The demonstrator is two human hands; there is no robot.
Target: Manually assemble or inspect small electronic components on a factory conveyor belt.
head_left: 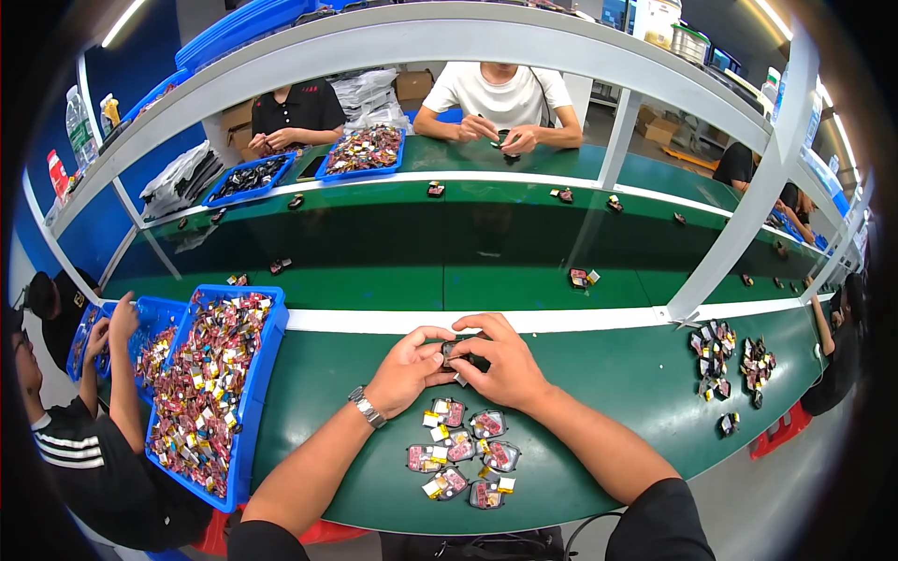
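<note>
Blue wall [140,79], strip lights [123,23], green workbench [327,369], grey floor [748,481], red stool [779,432] (partly hidden).

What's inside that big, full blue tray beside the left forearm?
The blue tray holds a heap of small reddish pieces with white and yellow parts mixed in. The heap covers the tray's bottom, so anything under the top layer can't be seen.

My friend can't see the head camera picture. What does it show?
A person's left hand and right hand hold a small dark gadget over a green table. Black gadgets with red insides lie between the forearms, and a blue tray of little parts is on the left. Someone in a white shirt is opposite.
</note>
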